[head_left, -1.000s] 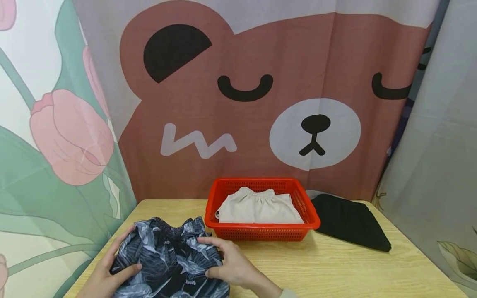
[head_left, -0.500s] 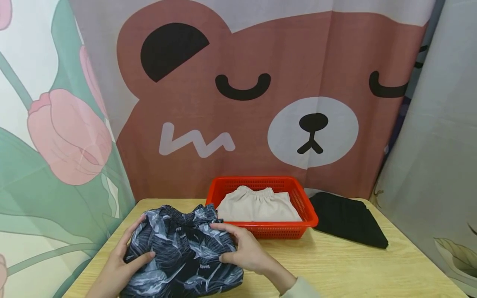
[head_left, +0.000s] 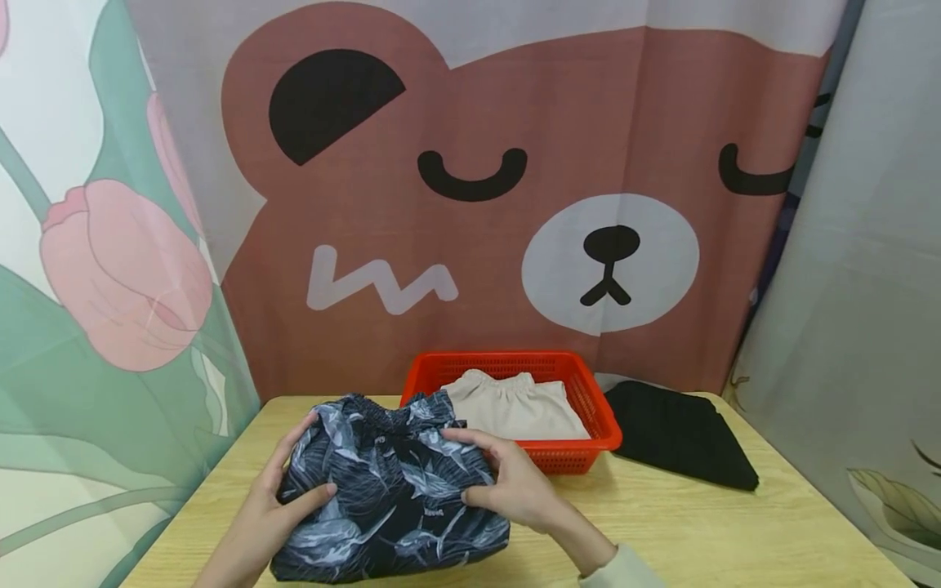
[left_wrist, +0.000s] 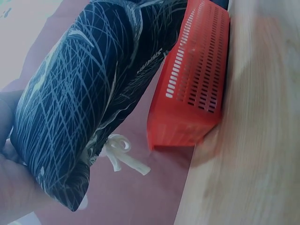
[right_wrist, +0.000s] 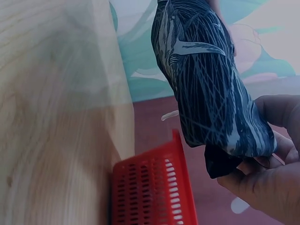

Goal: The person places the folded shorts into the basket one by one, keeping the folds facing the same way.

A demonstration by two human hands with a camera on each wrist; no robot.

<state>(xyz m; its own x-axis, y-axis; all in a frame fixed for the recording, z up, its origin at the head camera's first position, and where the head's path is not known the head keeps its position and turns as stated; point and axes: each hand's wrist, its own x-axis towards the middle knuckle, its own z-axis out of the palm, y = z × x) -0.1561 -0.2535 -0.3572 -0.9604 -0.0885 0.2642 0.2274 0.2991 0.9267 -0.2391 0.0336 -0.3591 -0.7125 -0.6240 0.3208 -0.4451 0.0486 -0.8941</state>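
Dark blue-and-white patterned shorts (head_left: 397, 498), folded into a bundle with a gathered elastic waistband, are held up over the near left part of the table. My left hand (head_left: 275, 506) grips their left side, thumb across the front. On the right side, my right hand (head_left: 515, 486) pinches the cloth between thumb and fingers. Both wrist views show the shorts (left_wrist: 79, 93) lifted clear of the tabletop. A pale drawstring (left_wrist: 124, 152) dangles from them in the left wrist view. Most of my left fingers are hidden behind the cloth.
Behind the shorts stands a red plastic basket (head_left: 606, 433), its front left corner covered by them. Light beige shorts (head_left: 518, 408) lie folded inside it. To its right, a folded black garment (head_left: 676, 433) lies on the wooden table (head_left: 662, 531). A bear-print curtain (head_left: 485, 245) hangs behind.
Both hands have lifted the patterned shorts and carried them right and toward the basket, so they now overlap its front left corner. Basket, beige shorts and black garment have stayed put.
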